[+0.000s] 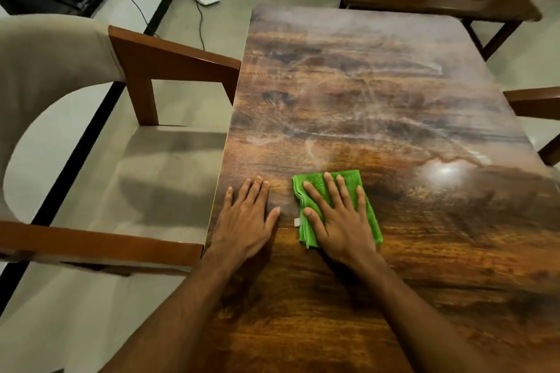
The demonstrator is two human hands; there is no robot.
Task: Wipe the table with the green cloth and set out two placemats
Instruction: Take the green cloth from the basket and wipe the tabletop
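Green cloth (357,191) under right fingers (330,191)

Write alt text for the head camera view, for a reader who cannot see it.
A person's right hand presses flat on a folded green cloth on a wooden table, while the left hand rests flat on the bare wood beside it. A cushioned wooden chair stands at the table's left edge, and no placemats are in view.

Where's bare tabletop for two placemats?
Bare: the whole far half of the table, from the green cloth to the far edge, and the right side beyond the cloth. Crowded: near left edge, where the left hand lies flat and the right hand presses the cloth.
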